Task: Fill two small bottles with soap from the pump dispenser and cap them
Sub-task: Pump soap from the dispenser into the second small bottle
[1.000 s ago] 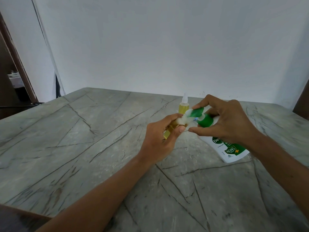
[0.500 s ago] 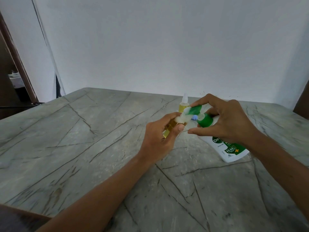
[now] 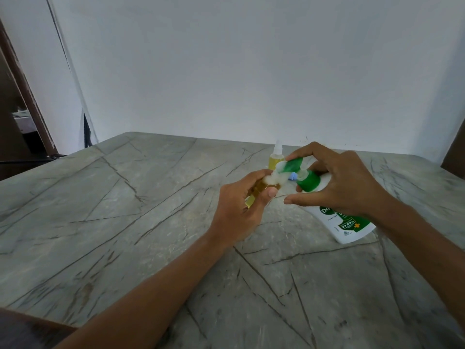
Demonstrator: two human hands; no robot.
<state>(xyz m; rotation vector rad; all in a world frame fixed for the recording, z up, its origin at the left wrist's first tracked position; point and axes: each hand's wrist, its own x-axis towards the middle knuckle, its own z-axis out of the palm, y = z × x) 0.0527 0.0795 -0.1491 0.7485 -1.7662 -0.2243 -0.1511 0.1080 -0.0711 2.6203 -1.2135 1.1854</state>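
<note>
White dispenser (image 3: 329,222) w/ green pump (image 3: 308,181), yellow held bottle (image 3: 253,197), yellow rear bottle (image 3: 275,161), grey dark-veined table (image 3: 125,197)

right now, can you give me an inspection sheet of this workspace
surface: grey veined table
job's things: small bottle of yellow liquid held at the pump dispenser nozzle, white foam at its mouth; second bottle, white top, upright behind
clutter: small blue item behind the nozzle, cannot tell what
fingers: left hand grips the small bottle; right hand grips the tilted dispenser's pump head
cables: dark line far left, maybe a cable
surroundings: white wall, brown door frame
</note>
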